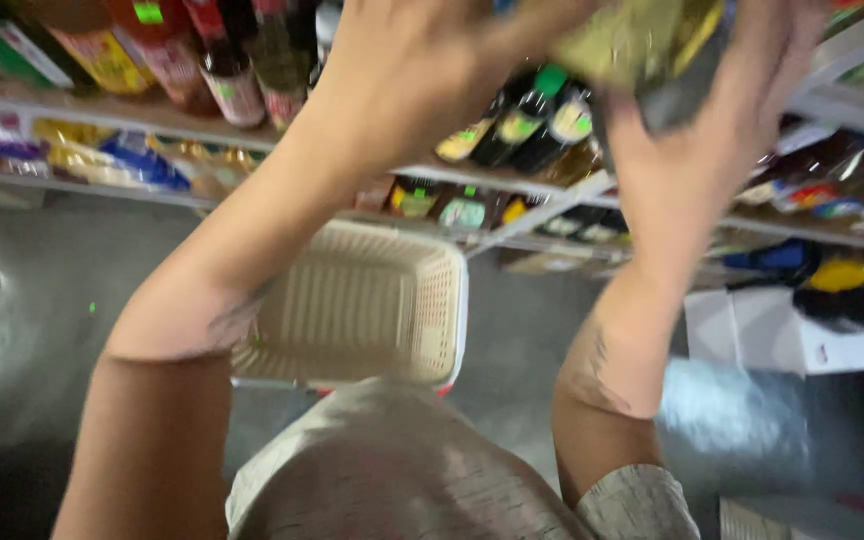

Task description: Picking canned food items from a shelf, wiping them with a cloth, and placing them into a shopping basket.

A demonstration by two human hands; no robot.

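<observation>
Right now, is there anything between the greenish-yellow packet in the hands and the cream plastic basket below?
Nothing visible: both hands hold the blurred greenish-yellow packet up high, and the cream plastic basket sits open and empty below, between the forearms.

basket [362,300] below, between forearms | package [642,40] above in both hands, blurred | bottles [522,125] on shelf [102,110] behind

Bottles [527,125] crowd the upper shelf [102,105] neck to neck, leaving no gap between them. Both raised forearms hang over the cream basket [372,300], whose open top lies clear between them. The grey floor [42,300] to the left is open; a white box [782,335] blocks the right.
</observation>
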